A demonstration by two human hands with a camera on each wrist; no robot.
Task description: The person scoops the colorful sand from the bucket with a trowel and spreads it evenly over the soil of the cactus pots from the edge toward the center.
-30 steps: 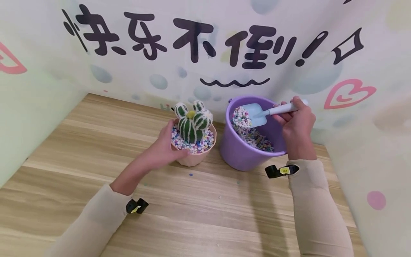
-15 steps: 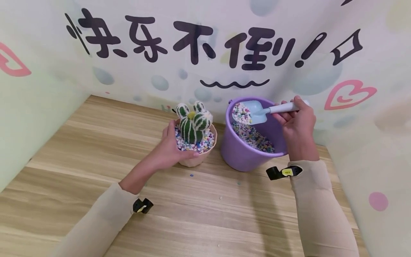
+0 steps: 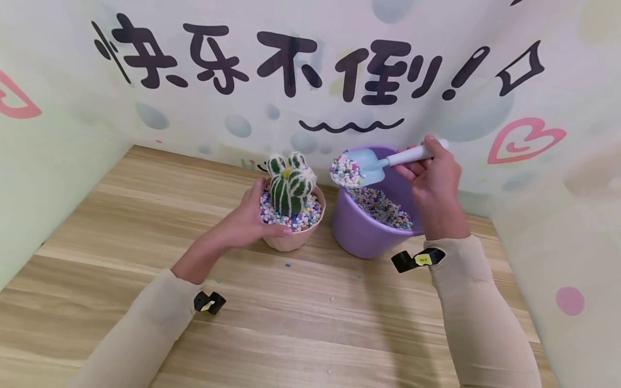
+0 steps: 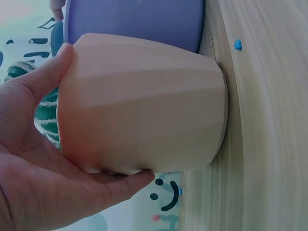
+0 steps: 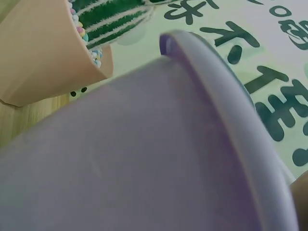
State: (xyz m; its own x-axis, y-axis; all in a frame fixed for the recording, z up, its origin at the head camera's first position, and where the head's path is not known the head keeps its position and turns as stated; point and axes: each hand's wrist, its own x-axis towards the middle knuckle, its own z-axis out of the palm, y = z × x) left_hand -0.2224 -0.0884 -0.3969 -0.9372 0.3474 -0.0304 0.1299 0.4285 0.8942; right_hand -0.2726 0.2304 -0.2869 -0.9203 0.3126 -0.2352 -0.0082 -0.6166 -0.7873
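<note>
My right hand (image 3: 437,180) holds a small light-blue trowel (image 3: 372,166) by its pale handle. Multicoloured pebbles (image 3: 345,171) fill the blade, which hangs over the left rim of a purple bucket (image 3: 361,229). More pebbles lie inside the bucket. To its left, my left hand (image 3: 242,221) grips a peach flowerpot (image 3: 293,240), thumb at the near rim and fingers round the left side. A green fuzzy cactus (image 3: 287,195) with white stripes stands in pebbles in the pot. In the right wrist view the bucket's wall (image 5: 120,159) hides the trowel.
Pot and bucket stand side by side on a wooden table (image 3: 271,323), close to the printed backdrop (image 3: 204,124). A blue pebble (image 3: 288,265) lies in front of the pot, and a few others are scattered nearer. A side wall (image 3: 543,242) rises at the right.
My right hand has carried the loaded trowel leftward, from above the bucket's inside to over its left rim. My left hand has stayed on the flowerpot.
</note>
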